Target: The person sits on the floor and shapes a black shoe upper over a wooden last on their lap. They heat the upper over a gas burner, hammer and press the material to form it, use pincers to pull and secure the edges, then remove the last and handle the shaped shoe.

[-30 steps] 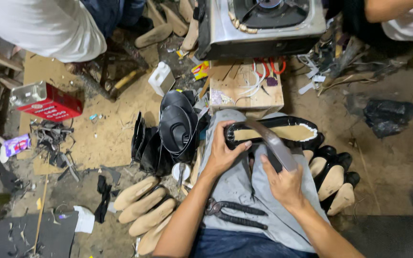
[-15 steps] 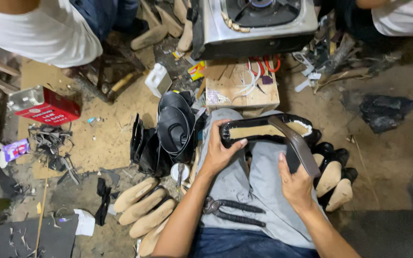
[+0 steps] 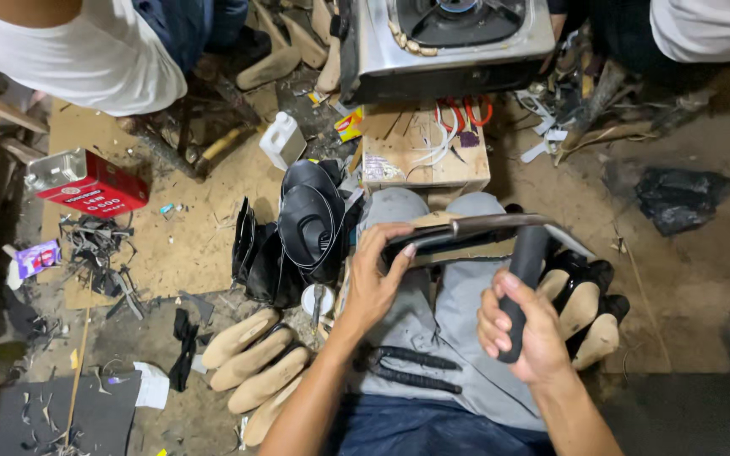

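Over the person's grey-trousered lap, a black shoe [image 3: 458, 241] lies on its side, toe end toward the left hand [image 3: 378, 283], whose fingers wrap around that end and clamp it firmly. Just right of the shoe, the right hand [image 3: 521, 333] is closed tight around the black handle of a hammer [image 3: 521, 266], whose long metal head lies across the top edge of the shoe, touching it. Below the shoe, on the lap, rest black-handled pliers [image 3: 407, 367]. Left of the shoe stands a bundle of black leather uppers [image 3: 297, 232], and below those lie pale wooden shoe lasts [image 3: 255, 355]. Beyond the shoe sits a small wooden block table [image 3: 424, 160], with a metal gas stove [image 3: 449, 38] above it. Right of the shoe, more lasted black shoes [image 3: 585, 308] lie near the hammer hand. Far left of the shoe is a red tin [image 3: 86, 181].
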Action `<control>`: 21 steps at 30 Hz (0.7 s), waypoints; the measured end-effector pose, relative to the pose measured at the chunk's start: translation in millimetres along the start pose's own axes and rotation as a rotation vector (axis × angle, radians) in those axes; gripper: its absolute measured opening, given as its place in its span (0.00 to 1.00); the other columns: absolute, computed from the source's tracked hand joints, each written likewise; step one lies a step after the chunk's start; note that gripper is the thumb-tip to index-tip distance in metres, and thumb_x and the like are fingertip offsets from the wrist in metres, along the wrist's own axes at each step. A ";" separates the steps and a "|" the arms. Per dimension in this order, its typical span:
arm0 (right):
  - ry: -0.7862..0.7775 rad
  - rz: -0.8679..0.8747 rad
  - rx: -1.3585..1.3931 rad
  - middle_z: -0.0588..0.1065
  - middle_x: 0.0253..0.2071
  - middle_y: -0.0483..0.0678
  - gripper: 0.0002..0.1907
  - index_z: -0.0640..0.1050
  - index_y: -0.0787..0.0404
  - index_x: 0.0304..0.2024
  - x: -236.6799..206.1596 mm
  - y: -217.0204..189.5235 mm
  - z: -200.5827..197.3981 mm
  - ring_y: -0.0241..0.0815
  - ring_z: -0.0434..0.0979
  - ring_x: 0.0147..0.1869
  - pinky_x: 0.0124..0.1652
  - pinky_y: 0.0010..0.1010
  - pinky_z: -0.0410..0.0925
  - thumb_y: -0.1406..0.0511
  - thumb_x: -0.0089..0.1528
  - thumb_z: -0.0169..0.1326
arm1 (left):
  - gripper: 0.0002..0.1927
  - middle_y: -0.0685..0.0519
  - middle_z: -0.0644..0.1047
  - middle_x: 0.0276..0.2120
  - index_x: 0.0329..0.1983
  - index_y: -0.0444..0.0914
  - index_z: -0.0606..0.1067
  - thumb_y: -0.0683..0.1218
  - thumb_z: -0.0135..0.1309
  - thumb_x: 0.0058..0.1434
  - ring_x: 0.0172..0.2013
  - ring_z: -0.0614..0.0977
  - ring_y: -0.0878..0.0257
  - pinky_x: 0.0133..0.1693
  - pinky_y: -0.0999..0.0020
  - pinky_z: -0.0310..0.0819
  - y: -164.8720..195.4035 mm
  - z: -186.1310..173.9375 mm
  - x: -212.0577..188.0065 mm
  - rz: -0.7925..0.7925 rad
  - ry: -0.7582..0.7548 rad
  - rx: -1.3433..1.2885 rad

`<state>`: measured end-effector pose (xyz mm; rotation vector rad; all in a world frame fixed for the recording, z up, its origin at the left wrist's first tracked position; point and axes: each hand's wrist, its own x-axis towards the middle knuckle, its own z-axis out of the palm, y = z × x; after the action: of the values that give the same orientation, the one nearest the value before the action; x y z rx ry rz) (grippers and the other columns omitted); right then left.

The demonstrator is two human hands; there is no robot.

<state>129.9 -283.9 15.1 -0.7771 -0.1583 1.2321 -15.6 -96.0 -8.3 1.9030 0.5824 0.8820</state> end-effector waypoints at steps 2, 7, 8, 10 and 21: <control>-0.073 0.098 0.126 0.63 0.19 0.42 0.12 0.66 0.58 0.35 0.1 2.4 3.1 0.33 0.60 0.15 0.17 0.27 0.62 0.59 0.70 0.46 | 0.15 0.48 0.81 0.49 0.56 0.34 0.76 0.41 0.57 0.66 0.51 0.82 0.59 0.56 0.65 0.74 16.3 5.7 3.4 -0.077 -0.029 -0.222; -0.284 0.262 0.520 0.62 0.18 0.40 0.14 0.65 0.59 0.36 -0.4 2.9 8.3 0.29 0.57 0.13 0.14 0.23 0.59 0.58 0.73 0.45 | 0.13 0.49 0.80 0.45 0.55 0.32 0.79 0.39 0.60 0.68 0.46 0.81 0.65 0.51 0.70 0.76 42.8 25.1 14.7 -0.104 -0.069 -0.513; -0.305 0.293 0.596 0.61 0.18 0.40 0.15 0.65 0.59 0.36 -0.6 3.4 8.3 0.29 0.56 0.13 0.14 0.22 0.58 0.58 0.73 0.45 | 0.13 0.49 0.80 0.46 0.54 0.32 0.79 0.39 0.60 0.67 0.46 0.81 0.65 0.51 0.71 0.77 45.1 27.2 14.4 -0.073 -0.056 -0.496; -0.331 0.333 0.686 0.60 0.18 0.39 0.15 0.65 0.59 0.36 -1.0 4.7 7.3 0.28 0.56 0.12 0.13 0.21 0.58 0.57 0.73 0.45 | 0.13 0.51 0.80 0.47 0.53 0.32 0.79 0.38 0.60 0.65 0.45 0.82 0.67 0.50 0.72 0.77 47.5 31.3 13.7 -0.010 -0.034 -0.465; -0.099 0.051 0.208 0.63 0.19 0.42 0.13 0.65 0.59 0.35 -1.0 10.0 10.0 0.32 0.61 0.15 0.17 0.27 0.63 0.60 0.70 0.47 | 0.15 0.55 0.80 0.46 0.58 0.31 0.77 0.38 0.57 0.68 0.46 0.79 0.70 0.50 0.75 0.74 32.8 32.2 9.5 -0.242 -0.080 -0.668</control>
<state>116.6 -279.1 16.7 -0.5434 -0.0899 1.3133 16.5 -122.0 14.1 1.2280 0.3913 0.7210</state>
